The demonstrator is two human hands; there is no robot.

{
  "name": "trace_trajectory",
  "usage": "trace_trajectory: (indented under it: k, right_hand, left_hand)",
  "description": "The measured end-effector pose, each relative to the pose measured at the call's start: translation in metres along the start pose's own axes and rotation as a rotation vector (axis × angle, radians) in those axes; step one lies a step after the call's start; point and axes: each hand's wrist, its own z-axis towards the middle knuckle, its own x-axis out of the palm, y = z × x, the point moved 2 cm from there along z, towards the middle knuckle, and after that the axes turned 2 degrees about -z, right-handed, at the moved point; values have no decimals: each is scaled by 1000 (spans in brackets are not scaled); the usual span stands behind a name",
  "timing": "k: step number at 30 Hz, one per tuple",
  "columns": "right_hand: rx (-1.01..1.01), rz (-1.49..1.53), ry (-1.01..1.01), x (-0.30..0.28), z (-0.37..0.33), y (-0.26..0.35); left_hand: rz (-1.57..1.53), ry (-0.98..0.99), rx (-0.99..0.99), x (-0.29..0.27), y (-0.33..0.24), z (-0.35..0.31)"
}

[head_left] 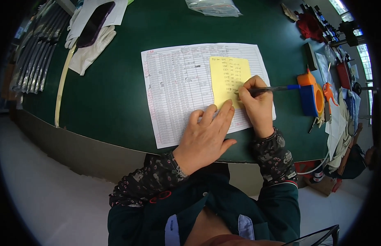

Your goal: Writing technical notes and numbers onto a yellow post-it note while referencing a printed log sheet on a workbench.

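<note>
A black pen (276, 88) with a blue end is gripped in my right hand (258, 104), its tip on a yellow slip of paper (223, 76). Handwritten lines run down the slip. Beneath it lies a white printed table sheet (174, 94), ruled in rows with some handwritten marks. My left hand (209, 133) rests flat on the sheet, fingers stretched out, with fingertips at the lower edge of the yellow slip. Patterned dark sleeve covers reach both wrists.
The green tabletop (104, 110) holds a dark phone (96, 23) on papers and a white glove (90, 51). A blue and orange tape dispenser (309, 96) stands right. Far left are stacked plastic-wrapped items (40, 53); a clear bag (213, 7) lies far. Another person (352, 160) is at the right.
</note>
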Motion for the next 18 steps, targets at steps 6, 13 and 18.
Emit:
trace_trajectory:
  k: [6, 13, 18]
  right_hand:
    - [-4, -35, 35, -3, -1, 0]
    - [27, 6, -20, -4, -1, 1]
    - [19, -35, 10, -4, -1, 1]
  left_hand:
    - [2, -1, -14, -1, -1, 0]
    - [16, -1, -13, 0, -1, 0]
    - [14, 1, -15, -1, 0, 0]
